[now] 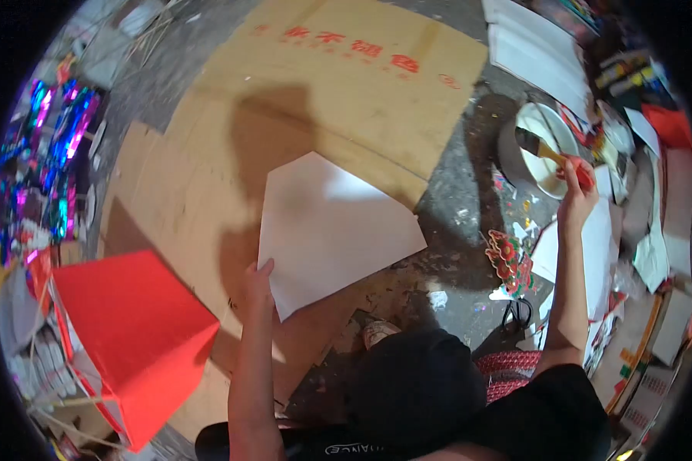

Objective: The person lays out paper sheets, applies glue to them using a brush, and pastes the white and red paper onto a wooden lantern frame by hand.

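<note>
My left hand (pixel 261 283) grips the lower left edge of a large white paper sheet (pixel 338 230), its thumb lying on top. The sheet has angled corners and is above the brown cardboard. Over on the right, my right hand (pixel 579 188) is closed around the handle of a paintbrush (pixel 544 149). The brush's dark bristles are over the opening of a white bucket (pixel 507 150), which has pale contents. Whether the bristles touch those contents I cannot tell.
Flattened cardboard (pixel 377 100) with red printing covers much of the floor. A red paper-covered frame (pixel 138 323) stands at lower left, shiny blue-purple foil (pixel 73 127) beyond it. Red flower cutouts (pixel 509 263) and black-handled scissors (pixel 517 313) lie at right. White sheets (pixel 534 50) lie at upper right.
</note>
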The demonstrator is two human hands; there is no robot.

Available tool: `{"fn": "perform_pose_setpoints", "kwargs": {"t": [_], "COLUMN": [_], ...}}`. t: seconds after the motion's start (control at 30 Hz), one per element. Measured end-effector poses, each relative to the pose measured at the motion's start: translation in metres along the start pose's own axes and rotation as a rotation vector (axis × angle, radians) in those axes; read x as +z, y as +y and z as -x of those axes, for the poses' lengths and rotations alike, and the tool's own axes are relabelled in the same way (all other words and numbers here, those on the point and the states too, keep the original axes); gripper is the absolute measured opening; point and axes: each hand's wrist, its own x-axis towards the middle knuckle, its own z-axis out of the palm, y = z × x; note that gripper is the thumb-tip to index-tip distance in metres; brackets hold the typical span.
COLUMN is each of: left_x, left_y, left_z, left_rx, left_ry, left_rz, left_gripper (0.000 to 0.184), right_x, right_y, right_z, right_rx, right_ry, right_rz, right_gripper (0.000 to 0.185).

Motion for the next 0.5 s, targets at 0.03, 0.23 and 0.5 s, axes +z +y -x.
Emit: {"fn": "perform_pose_setpoints", "kwargs": {"t": [0.03,0.23,0.5], "left_x": [-0.003,-0.013,-0.011], "left_y": [0.002,-0.022,-0.015], "left_z": [0.0,-0.018,-0.012], "left_rx": [-0.027,-0.04,-0.077], "left_ry": [-0.004,-0.072,-0.015], "left_rz": [0.007,0.162,0.051], "left_gripper": [0.023,0.025,0.03], "right_x": [0.017,0.155,0.333], "right_y": [-0.005,-0.003,0.01], "right_z": [0.012,0.093,0.09], "right_rx": [0.026,0.105,-0.06], "right_ry": [-0.131,-0.937,-1.189], "right_rz": [-0.081,-0.043,-0.134], "right_gripper": [0.01,0.006,0.003]}}
